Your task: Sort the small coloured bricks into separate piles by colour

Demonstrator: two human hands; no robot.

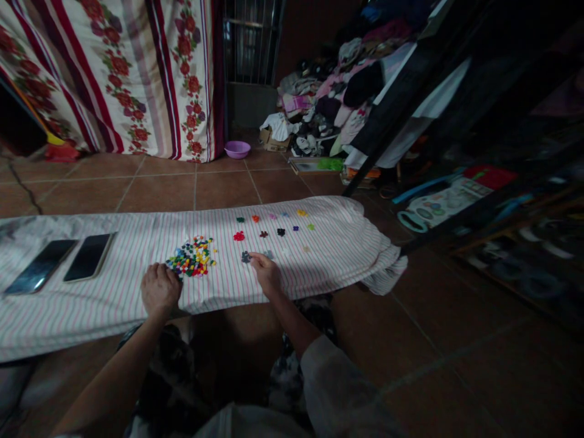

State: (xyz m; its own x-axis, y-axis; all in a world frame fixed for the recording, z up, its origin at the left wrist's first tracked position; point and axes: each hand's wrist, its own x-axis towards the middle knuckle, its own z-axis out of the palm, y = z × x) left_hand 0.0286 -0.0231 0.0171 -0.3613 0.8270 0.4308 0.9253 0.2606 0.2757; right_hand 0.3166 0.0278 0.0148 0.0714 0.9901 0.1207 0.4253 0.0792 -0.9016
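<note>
My left hand (pixel 160 289) rests on the striped cloth with its fingers curled under; whatever they might hold is hidden. Just beyond it lies a loose heap of small multicoloured beads (pixel 194 257). Thumb and fingertips of my right hand (pixel 267 275) pinch together at the edge of a small dark grey bead cluster (pixel 245 257), seemingly on a grey bead. Further clusters sorted by colour lie around, among them red (pixel 239 236), brown (pixel 263 234), black (pixel 281 232), green (pixel 240 219), orange (pixel 255 218) and yellow (pixel 302 213).
Two phones (pixel 89 257) lie at the left on the striped cloth (pixel 128 231), which covers a long narrow surface. A purple basin (pixel 237 149) stands on the tiled floor beside a floral curtain (pixel 137 79). Clothes (pixel 337 103) are heaped behind, near a dark slanting post (pixel 387 134).
</note>
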